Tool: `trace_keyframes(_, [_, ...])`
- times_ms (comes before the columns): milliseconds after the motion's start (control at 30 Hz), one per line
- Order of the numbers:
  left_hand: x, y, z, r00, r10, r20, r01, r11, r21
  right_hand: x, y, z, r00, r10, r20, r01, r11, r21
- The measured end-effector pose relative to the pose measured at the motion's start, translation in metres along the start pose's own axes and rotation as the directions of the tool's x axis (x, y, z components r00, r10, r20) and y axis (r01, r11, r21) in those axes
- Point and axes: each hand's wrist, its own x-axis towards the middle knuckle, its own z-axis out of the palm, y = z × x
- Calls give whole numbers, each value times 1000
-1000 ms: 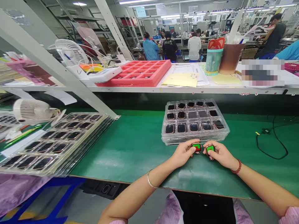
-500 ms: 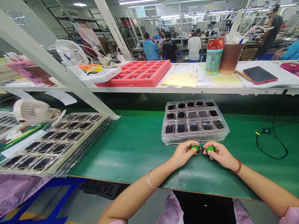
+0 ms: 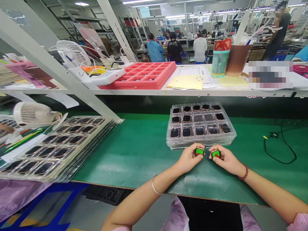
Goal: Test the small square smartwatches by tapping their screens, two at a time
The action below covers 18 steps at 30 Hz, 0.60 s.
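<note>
My left hand (image 3: 189, 158) is closed on a small square smartwatch (image 3: 199, 151) without a strap, its screen lit green with some red. A second smartwatch (image 3: 216, 153), also lit green and red, is gripped in my right hand (image 3: 227, 161). Both screens face up toward me, and the two hands are close together but apart. Just beyond them lies a stack of clear plastic trays (image 3: 202, 141). Its top tray holds rows of dark-screened watch cases (image 3: 199, 131), and two of its pockets look greyer than the others.
Another stack of clear trays with dark watches (image 3: 61, 152) stands at the left beside a white fan (image 3: 33, 114). A black cable (image 3: 280, 158) curls at the right. Above the green bench (image 3: 134, 154), a shelf carries a red foam tray (image 3: 166, 77), papers and cups (image 3: 220, 64).
Red areas now show on the watch screens, and my right thumb has slid lower off its screen. At the far left, another person's hand has come into view beside the fan.
</note>
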Motion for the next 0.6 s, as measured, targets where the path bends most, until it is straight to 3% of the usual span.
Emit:
trace_keyframes(200, [1,-6,-2,1000,21,-13,-21,999,35,1,2,1,999,38,15,-39,997,71])
trace_keyframes(333, [1,-6,-2,1000,22,-13,-22,999,-29,2,4,0,999,40,31,-43,990,132])
trace_keyframes(600, [2,-10,-2,1000,30,8,-30,998,-61,1,1,0,999,40,29,-43,991,125])
